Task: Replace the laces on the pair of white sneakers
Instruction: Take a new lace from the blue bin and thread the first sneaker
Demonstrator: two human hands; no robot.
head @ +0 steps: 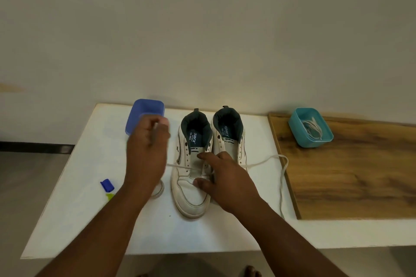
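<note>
Right grip (221, 177) presses, fingers straight, on left sneaker (191, 177); left grip (147, 148) pinches lace (265, 161) beside it.

One head-worn camera looks forward and down, close over the white table (225, 231).

I see a white table (202, 231) w/ a wood board (349, 175) lying on its right part. On the white top: two sneakers (191, 182) side by side at centre, toes toward me; blue tub (146, 114) back left; blue-capped tube (107, 188) front left; a small clear round thing (158, 191), half hidden, can't tell what. A lace (281, 177) trails from the shoes over to the board's edge. On the board, back corner: teal tub (310, 128) w/ laces inside.
</note>
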